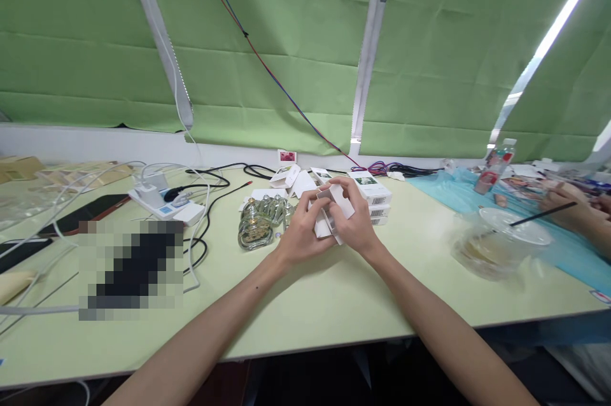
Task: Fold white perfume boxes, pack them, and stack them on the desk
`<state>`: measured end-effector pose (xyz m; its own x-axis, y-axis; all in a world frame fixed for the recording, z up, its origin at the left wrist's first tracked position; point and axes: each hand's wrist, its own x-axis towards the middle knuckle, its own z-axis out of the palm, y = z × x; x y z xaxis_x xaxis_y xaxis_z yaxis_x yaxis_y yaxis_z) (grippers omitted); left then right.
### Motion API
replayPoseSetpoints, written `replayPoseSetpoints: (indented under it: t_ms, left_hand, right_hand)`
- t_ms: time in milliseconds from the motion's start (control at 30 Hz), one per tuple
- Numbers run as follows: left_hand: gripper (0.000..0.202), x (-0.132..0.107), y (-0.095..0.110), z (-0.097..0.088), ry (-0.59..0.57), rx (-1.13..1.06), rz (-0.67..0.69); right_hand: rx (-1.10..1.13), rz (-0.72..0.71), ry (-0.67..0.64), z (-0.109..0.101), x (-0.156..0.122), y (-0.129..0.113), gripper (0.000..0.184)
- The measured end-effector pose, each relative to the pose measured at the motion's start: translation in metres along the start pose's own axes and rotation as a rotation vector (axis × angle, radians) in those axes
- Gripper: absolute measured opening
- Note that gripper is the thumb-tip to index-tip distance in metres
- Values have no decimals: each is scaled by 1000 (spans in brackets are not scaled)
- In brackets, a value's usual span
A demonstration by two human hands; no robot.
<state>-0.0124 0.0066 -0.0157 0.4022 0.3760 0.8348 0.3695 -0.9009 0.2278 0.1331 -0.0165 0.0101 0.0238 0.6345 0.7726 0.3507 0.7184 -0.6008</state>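
Note:
Both my hands hold a small white cardboard box [344, 197] above the middle of the table. My left hand [305, 228] wraps round its left side and underside. On the other side, my right hand [352, 218] grips the box, with fingers bent in at its opened end; what is inside is hidden. Several glass bottles [255, 232] with gold-coloured necks stand left of my left hand. Behind my right hand, white printed boxes [370, 188] are stacked, with barcodes on their ends. Loose white cartons [285, 177] lie behind the bottles.
To the left are a power strip [160, 202], tangled cables [209, 228] and a dark flat device [86, 214]. On the right stand a lidded plastic cup with a straw [501, 244] and a clear bottle [496, 167]. Another person's hand [568, 205] is over blue sheeting [439, 193].

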Motion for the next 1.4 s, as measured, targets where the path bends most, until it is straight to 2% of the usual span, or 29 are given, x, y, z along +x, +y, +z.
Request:
replayPoseSetpoints:
  t_ms: [500, 1000, 1400]
  left_hand:
    - [56, 0, -1, 1, 2, -1, -7]
    - [57, -2, -1, 1, -11, 6, -35]
    - [60, -2, -3, 1, -9, 7, -31]
  right_hand:
    - [-4, 12, -4, 0, 0, 1, 34]
    - [12, 27, -18, -1, 0, 0, 23]
    - [83, 85, -43, -3, 0, -1, 24]
